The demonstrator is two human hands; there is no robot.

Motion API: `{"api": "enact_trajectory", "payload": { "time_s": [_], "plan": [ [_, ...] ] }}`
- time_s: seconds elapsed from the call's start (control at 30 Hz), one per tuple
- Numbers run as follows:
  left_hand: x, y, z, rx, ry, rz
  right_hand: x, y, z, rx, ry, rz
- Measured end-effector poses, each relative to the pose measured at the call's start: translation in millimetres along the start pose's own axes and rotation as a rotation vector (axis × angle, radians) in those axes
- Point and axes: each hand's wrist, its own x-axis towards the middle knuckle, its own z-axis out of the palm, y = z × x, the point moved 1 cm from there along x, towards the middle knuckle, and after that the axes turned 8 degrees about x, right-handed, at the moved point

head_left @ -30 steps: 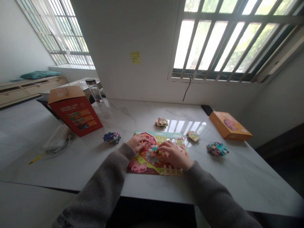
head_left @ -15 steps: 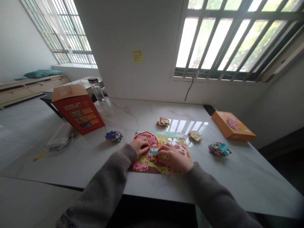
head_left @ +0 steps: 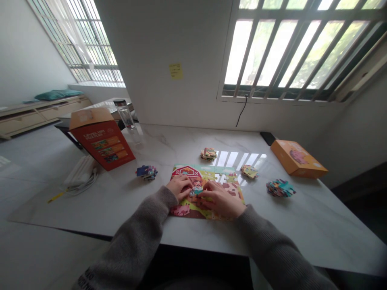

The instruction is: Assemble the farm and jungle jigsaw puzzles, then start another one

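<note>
A colourful farm jigsaw puzzle (head_left: pixel 211 177) with a red barn lies flat on the white marble table (head_left: pixel 187 145). My left hand (head_left: pixel 179 187) rests on its left half with fingers curled down. My right hand (head_left: pixel 221 199) lies over the middle, fingers bent and pressing on a small teal and pink puzzle piece (head_left: pixel 197 190) between the two hands. Both arms wear grey sleeves.
Small piles of loose pieces lie around the puzzle: one at the left (head_left: pixel 146 172), one behind (head_left: pixel 208 154), one near the right corner (head_left: pixel 249 171), one further right (head_left: pixel 279 188). A red puzzle box (head_left: pixel 101 139), a glass bottle (head_left: pixel 124 114), a white cable bundle (head_left: pixel 81 174) and an orange box (head_left: pixel 297 158) also stand here.
Both hands slid a little toward the puzzle's middle and closed in on the small piece between them. The view shifted slightly to the left.
</note>
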Motion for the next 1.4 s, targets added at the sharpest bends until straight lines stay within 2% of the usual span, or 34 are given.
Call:
{"api": "enact_trajectory", "payload": {
  "time_s": [0.2, 0.43, 0.73, 0.97, 1.2, 1.3, 1.4],
  "plan": [
    [-28, 14, 1.5, -0.025, 0.111, 0.009, 0, 0, 1, 0.004, 0.005, -0.018],
    [-48, 37, 13.0, 0.172, 0.149, 0.058, 0, -3, -1, -0.017, -0.023, -0.032],
    [-49, 55, 16.2, 0.245, 0.179, 0.063, -4, -4, -3, 0.031, -0.015, 0.001],
    [-37, 73, 9.0, 0.35, 0.022, 0.067, -10, -13, -5, 0.009, 0.0, 0.013],
    [-32, 78, 7.5, 0.219, 0.018, 0.067, -13, -8, 0, 0.049, 0.03, -0.004],
    [-31, 73, 7.9, 0.192, 0.011, 0.054, -15, 12, -9, 0.015, 0.152, 0.058],
    [-29, 67, 8.5, 0.158, 0.008, 0.067, -27, 44, -34, -0.172, 0.418, 0.262]
  ]
}}
